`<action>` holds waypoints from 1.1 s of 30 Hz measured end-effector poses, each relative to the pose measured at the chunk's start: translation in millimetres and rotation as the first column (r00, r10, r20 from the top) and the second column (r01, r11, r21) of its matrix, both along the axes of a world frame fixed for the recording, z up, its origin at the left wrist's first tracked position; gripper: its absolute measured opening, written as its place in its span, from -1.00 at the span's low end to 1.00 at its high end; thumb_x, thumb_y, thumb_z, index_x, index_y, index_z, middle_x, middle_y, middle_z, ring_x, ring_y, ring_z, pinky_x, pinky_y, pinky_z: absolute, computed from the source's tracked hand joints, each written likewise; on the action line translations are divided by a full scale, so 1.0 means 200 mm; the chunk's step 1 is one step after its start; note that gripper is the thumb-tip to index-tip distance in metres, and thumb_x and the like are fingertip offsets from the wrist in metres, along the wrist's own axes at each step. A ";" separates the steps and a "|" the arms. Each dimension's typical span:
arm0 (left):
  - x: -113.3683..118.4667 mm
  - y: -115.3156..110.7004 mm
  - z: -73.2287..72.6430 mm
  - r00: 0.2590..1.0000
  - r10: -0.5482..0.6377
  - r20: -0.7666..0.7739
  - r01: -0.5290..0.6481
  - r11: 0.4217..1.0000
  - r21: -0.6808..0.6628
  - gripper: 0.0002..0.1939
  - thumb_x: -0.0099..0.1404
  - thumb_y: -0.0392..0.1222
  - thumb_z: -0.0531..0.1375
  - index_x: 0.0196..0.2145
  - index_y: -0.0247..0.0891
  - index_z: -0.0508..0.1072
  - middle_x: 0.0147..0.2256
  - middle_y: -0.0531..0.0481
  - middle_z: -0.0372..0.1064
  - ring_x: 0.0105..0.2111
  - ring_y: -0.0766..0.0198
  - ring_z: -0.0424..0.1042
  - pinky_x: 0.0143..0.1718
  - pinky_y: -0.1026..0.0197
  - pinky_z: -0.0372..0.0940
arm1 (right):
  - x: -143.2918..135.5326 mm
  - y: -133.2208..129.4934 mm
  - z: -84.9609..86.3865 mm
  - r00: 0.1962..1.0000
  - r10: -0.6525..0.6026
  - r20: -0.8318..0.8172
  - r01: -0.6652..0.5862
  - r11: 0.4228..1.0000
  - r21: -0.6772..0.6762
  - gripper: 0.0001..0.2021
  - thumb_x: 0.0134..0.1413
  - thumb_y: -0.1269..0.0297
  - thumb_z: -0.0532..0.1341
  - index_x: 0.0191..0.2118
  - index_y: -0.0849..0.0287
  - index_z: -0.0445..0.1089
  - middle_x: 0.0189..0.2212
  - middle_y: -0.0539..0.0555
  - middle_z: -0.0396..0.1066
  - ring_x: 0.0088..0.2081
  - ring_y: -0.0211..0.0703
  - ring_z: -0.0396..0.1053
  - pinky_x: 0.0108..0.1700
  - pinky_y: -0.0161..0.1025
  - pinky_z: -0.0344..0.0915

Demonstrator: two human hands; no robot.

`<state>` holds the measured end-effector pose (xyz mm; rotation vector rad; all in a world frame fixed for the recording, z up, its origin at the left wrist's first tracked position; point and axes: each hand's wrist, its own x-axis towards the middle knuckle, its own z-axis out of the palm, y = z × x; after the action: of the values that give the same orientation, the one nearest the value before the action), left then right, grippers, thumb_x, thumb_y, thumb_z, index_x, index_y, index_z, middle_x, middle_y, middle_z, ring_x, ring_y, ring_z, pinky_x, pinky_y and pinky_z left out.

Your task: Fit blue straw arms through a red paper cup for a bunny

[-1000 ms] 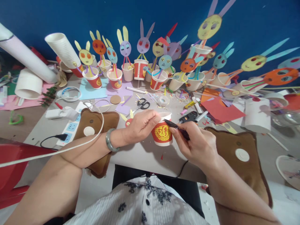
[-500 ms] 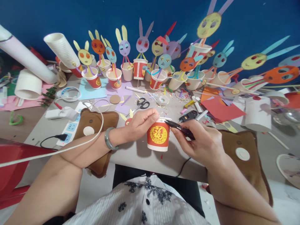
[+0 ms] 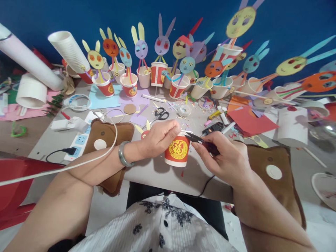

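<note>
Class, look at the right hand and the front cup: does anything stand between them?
Only the black tool held in the right hand, its tip at the top of the front cup. Nothing else visible stands between.

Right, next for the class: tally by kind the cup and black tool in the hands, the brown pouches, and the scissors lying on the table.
Cup: 1
Black tool: 1
Brown pouches: 2
Pair of scissors: 1
Total: 5

Yellow 福 on red cup [image 3: 177, 150], "Hi" on small round tag [image 3: 146, 71]
</note>
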<state>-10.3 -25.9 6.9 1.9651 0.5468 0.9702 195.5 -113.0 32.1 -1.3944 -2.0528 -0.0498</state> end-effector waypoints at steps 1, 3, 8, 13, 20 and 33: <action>0.00 0.00 0.00 1.000 -0.004 -0.009 0.004 1.000 0.001 -0.58 0.56 0.08 -0.07 -0.41 -0.20 0.16 -0.49 0.09 0.19 -0.49 0.35 0.20 -0.40 0.22 0.18 | 0.00 0.00 0.00 1.000 0.000 -0.003 0.000 1.000 -0.009 -0.80 0.25 0.26 0.29 -0.35 0.13 0.28 -0.63 -0.15 0.28 -0.69 -0.43 0.11 -0.59 -0.37 0.06; 0.00 0.00 0.01 1.000 -0.012 -0.020 0.012 1.000 0.000 -0.58 0.56 0.09 -0.09 -0.41 -0.20 0.16 -0.48 0.08 0.20 -0.48 0.34 0.21 -0.38 0.23 0.19 | 0.00 0.00 0.00 1.000 0.014 -0.008 -0.014 1.000 -0.024 -0.81 0.25 0.27 0.29 -0.34 0.14 0.29 -0.63 -0.15 0.27 -0.69 -0.43 0.11 -0.59 -0.37 0.06; -0.01 -0.01 0.01 0.999 -0.026 -0.022 0.026 1.000 0.001 -0.56 0.56 0.09 -0.09 -0.43 -0.20 0.13 -0.49 0.08 0.17 -0.48 0.35 0.18 -0.40 0.23 0.17 | 0.01 0.00 0.00 0.998 0.062 -0.007 -0.062 0.997 -0.042 -0.83 0.27 0.27 0.27 -0.34 0.13 0.30 -0.64 -0.14 0.27 -0.68 -0.40 0.15 -0.58 -0.35 0.07; 0.00 0.00 0.01 0.999 -0.052 -0.005 0.052 0.998 -0.025 -0.55 0.55 0.10 -0.08 -0.44 -0.20 0.13 -0.50 0.09 0.14 -0.49 0.36 0.15 -0.41 0.24 0.16 | 0.01 0.00 0.01 0.996 0.084 -0.001 -0.084 0.996 -0.043 -0.84 0.29 0.27 0.25 -0.33 0.12 0.31 -0.64 -0.13 0.28 -0.68 -0.39 0.14 -0.57 -0.35 0.07; 0.00 -0.01 0.01 0.995 -0.090 0.050 0.092 0.995 -0.030 -0.61 0.56 -0.02 -0.04 -0.43 -0.22 0.16 -0.48 0.10 0.13 -0.48 0.38 0.14 -0.39 0.25 0.15 | 0.00 0.00 0.00 0.996 0.092 -0.021 -0.093 0.993 -0.070 -0.84 0.31 0.27 0.24 -0.31 0.10 0.26 -0.65 -0.15 0.24 -0.65 -0.37 0.16 -0.57 -0.37 0.06; 0.00 -0.01 0.00 0.996 -0.086 0.035 0.091 0.972 -0.215 -0.48 0.50 0.22 -0.02 -0.46 -0.21 0.14 -0.51 0.11 0.09 -0.48 0.35 0.11 -0.40 0.21 0.11 | 0.01 0.01 -0.01 0.990 0.112 -0.085 -0.120 0.988 -0.093 -0.84 0.31 0.28 0.24 -0.32 0.12 0.29 -0.63 -0.14 0.26 -0.64 -0.39 0.18 -0.57 -0.40 0.07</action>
<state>-10.1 -28.2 6.0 1.7653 0.5233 0.8419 198.3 -110.3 30.6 -1.3107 -2.0900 0.1556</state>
